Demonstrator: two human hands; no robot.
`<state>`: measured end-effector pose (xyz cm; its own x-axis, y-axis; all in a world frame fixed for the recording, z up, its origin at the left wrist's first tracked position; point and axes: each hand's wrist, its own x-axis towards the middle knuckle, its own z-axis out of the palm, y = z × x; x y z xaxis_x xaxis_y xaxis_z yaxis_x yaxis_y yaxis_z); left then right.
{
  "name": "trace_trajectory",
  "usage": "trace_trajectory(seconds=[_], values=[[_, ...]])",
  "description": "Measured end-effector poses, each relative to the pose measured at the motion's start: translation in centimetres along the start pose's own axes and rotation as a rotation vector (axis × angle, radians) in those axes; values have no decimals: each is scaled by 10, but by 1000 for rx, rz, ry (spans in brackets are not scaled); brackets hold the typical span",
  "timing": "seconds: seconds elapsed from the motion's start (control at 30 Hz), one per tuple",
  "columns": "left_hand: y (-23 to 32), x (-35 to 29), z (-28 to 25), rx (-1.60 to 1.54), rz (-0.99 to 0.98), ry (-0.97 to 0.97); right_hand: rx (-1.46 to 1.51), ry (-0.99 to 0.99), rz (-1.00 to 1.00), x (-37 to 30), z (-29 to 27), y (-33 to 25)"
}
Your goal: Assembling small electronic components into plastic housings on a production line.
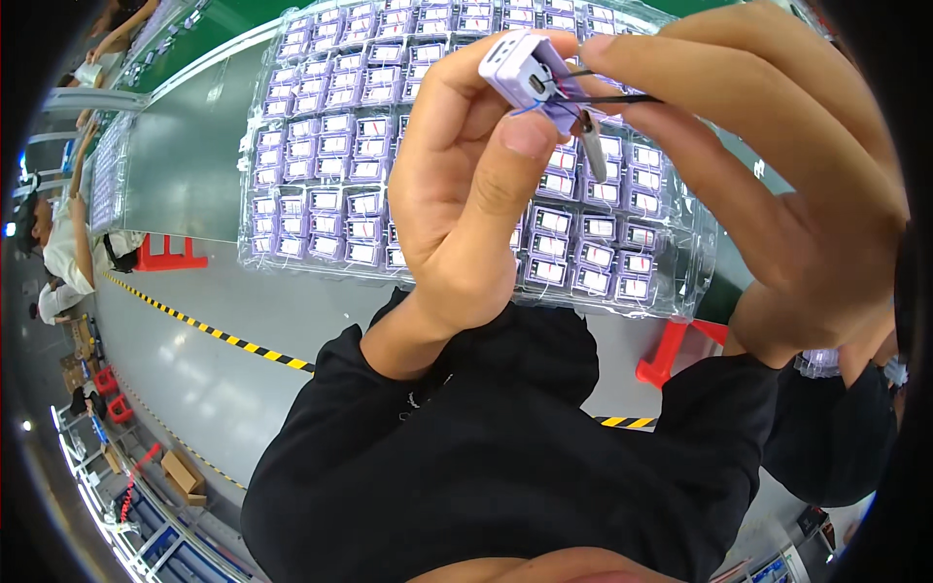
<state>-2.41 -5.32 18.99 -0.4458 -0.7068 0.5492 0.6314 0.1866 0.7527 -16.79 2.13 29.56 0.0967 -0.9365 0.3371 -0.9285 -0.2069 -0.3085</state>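
My left hand (466, 185) is raised above the bench, its thumb and fingers closed on a small lilac plastic housing (513, 60). That housing has an open side showing a metal port and thin coloured wires. A slim grey piece (593, 148) hangs below it; what kind it is I cannot make out. My right hand (777, 165) comes in from the right, fingers closed round black tweezers (622, 98). The two thin prongs reach into the housing at the wires. My right fingers hide the rear of the tweezers.
Clear plastic trays (695, 262) with rows of lilac housings cover the green bench (185, 175) before me. Red stools (170, 255) stand under it. Co-workers sit at far left, and another person (826, 428) is close at right. Yellow-black tape (233, 340) marks the floor.
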Motion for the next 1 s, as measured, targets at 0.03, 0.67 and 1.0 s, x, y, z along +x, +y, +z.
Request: trace_trajectory(seconds=[0.03,0.67,1.0], values=[[-1,0,-1,-1,-5,-1,-9,2,5,-10,-3,6],[-1,-1,-20,-141,56,-11,-183,67,-30,10,27,-19],[6,3,-17,-62,-16,2,-307,105,-42,18,35,-37]])
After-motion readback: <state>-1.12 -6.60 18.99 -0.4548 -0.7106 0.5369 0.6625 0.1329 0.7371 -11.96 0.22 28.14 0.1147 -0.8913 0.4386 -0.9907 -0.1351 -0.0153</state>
